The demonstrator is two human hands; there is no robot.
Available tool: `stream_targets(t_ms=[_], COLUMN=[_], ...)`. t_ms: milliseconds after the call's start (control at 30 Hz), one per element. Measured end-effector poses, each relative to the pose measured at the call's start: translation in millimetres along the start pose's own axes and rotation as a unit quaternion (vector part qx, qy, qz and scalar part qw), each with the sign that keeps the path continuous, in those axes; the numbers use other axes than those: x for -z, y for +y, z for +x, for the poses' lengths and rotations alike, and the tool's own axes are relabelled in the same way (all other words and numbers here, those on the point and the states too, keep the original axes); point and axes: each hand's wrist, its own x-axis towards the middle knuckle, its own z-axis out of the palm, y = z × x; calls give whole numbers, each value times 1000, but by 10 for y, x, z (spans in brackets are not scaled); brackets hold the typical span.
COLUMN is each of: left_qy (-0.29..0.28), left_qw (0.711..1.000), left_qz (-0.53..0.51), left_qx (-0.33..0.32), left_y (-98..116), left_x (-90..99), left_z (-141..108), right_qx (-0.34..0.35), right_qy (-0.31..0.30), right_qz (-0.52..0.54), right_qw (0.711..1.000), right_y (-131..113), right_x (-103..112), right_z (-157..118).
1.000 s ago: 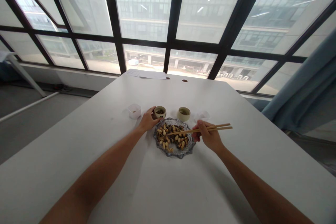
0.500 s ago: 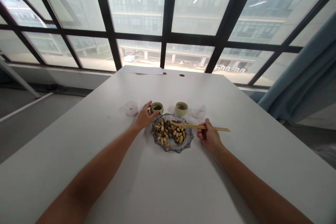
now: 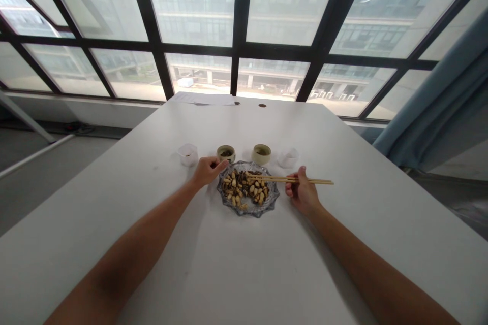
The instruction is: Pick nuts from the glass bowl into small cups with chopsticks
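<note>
A scalloped glass plate (image 3: pixel 247 210) holds peanuts (image 3: pixel 235 199) and dark striped seeds (image 3: pixel 241 179), probably sunflower seeds. My left hand (image 3: pixel 206 171) is beside its back left rim, fingers curled in and thumb stretched toward the rim. Whether anything is inside those fingers is hidden. Just behind that thumb stands a small pale green cup (image 3: pixel 226 154) with dark bits in it. My right hand (image 3: pixel 303 193), at the plate's right, grips a pair of wooden chopsticks (image 3: pixel 282 179); their tips reach over the seeds.
A second green cup (image 3: pixel 261 154) stands behind the plate. A clear plastic tub (image 3: pixel 188 155) with small bits inside is at the left, another pale tub (image 3: pixel 288 158) at the right. Papers (image 3: pixel 204 98) lie at the white table's (image 3: pixel 236 264) far edge, before the windows.
My left hand has come off the left green cup and curled its fingers, drawing slightly nearer. The chopsticks' tips have shifted a little left; the whole view has moved slightly.
</note>
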Motion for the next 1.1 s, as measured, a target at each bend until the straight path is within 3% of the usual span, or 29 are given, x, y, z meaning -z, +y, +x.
stream_targets(t_ms=[200,667,767,967,1033,1100], left_qy=[-121,-134,-88,161,203,207], left_qw=[992,991,995,987,979,978], left_qz=[4,-7,-23,16,22,17], left_qx=[25,21,39,21,15,16], left_y=[18,45,33,-54,-98,-141], left_x=[17,15,8,-23,-48,-79], left_z=[13,9,13,69,102,132], right_qx=[2,32,45,76,120,181], right_qy=[1,-23,-34,-29,-21,-20], right_qz=[-10,-21,-21,-18,-10,-12], right_qw=[1000,999,998,997,993,983], right_y=[10,39,52,18,-47,-129], right_x=[7,31,31,18,-51,-183], right_z=[11,27,24,38,46,51])
